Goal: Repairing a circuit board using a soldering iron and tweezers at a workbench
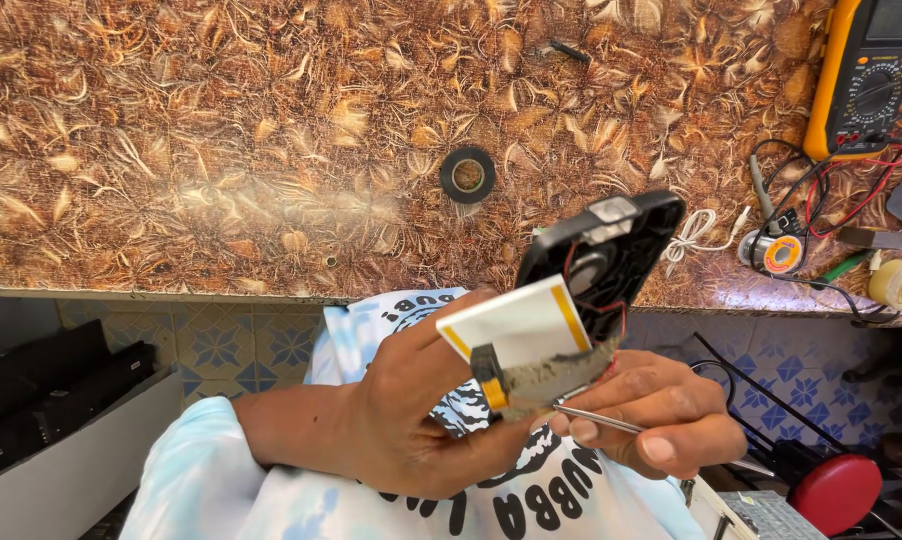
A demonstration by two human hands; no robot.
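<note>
Left hand (411,420) grip on battery (516,330) (white), right hand (661,410) perhaps tweezers (596,418)

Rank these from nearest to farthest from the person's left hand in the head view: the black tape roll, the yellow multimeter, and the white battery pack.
1. White battery pack, held in the left hand.
2. Black tape roll, on the counter above.
3. Yellow multimeter, top right corner.

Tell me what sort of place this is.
Probably a small electronics repair bench. A yellow-cased multimeter with red and black leads and a spool of solder wire lie on the brown patterned countertop, while the left hand holds an opened black device shell.
</note>
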